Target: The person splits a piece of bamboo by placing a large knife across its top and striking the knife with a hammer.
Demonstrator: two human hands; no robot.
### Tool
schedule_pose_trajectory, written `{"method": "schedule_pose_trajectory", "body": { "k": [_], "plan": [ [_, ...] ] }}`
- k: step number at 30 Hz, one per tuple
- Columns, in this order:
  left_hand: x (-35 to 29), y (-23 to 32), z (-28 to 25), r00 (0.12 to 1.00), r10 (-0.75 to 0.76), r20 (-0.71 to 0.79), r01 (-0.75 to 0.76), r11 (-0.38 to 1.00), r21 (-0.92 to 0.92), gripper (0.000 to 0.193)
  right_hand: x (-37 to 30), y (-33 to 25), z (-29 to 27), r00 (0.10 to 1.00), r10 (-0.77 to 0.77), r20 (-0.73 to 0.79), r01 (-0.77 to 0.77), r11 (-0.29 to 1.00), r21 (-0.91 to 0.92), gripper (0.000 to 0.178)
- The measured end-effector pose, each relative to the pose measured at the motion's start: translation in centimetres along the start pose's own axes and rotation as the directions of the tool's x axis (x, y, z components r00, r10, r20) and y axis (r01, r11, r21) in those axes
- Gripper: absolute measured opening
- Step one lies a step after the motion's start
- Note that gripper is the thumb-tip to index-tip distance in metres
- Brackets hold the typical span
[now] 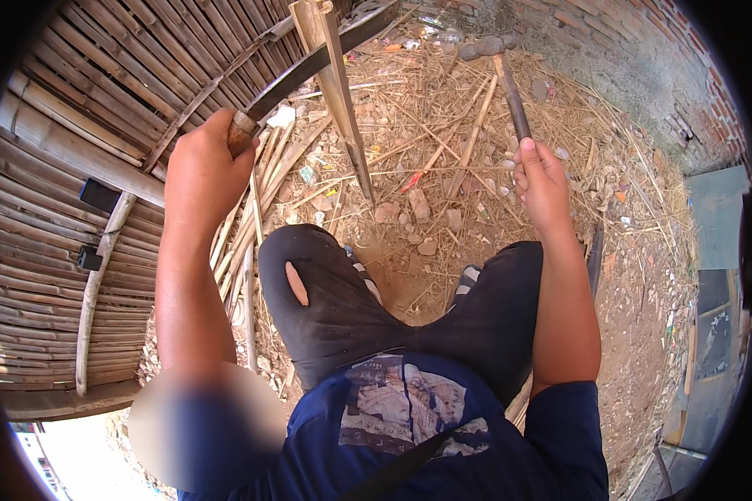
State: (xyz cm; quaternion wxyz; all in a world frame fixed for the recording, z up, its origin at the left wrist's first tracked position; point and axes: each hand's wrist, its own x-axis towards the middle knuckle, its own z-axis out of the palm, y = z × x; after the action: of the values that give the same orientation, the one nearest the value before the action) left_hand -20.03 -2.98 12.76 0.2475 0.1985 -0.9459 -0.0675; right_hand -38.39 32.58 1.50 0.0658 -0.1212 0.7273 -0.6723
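Observation:
My left hand [211, 163] is closed round the wooden handle of a machete [288, 86]. Its long dark blade slants up and to the right, crossing a split bamboo piece [342, 100] near the top and appearing lodged in it. The bamboo stands nearly upright, slightly tilted, its lower end at the ground in front of my knees. On the right, my right hand [543, 179] grips the handle of a hammer [510, 96]. The hammer's head points away from me, raised to the right of the bamboo and apart from it.
Bamboo slat wall [67, 250] rises close on my left, with small dark devices on it. Split bamboo strips [236, 230] lie beside my left knee. Straw, stones [419, 204] and litter cover the ground ahead. A brick wall [610, 58] stands at the far right, grey panels [717, 217] nearer.

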Motion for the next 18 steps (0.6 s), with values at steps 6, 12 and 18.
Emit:
{"method": "schedule_pose_trajectory", "body": {
  "k": [6,12,18],
  "plan": [
    [0.5,-0.4,7.4,0.998,0.025,0.052,-0.027,0.999,0.030,0.044,-0.6,1.4,0.8,0.998,0.061,-0.028,-0.061,0.998,-0.008,0.042],
    [2.0,0.0,7.3,1.000,-0.001,-0.001,0.000,0.999,-0.034,0.043,-1.0,2.0,-0.9,1.000,0.029,-0.005,-0.028,0.995,0.099,0.042],
    [3.1,1.3,7.2,0.996,-0.059,-0.073,0.053,0.995,-0.089,0.041,-1.2,3.1,-2.1,0.999,0.007,-0.033,-0.002,0.985,0.174,0.040]
  ]
}}
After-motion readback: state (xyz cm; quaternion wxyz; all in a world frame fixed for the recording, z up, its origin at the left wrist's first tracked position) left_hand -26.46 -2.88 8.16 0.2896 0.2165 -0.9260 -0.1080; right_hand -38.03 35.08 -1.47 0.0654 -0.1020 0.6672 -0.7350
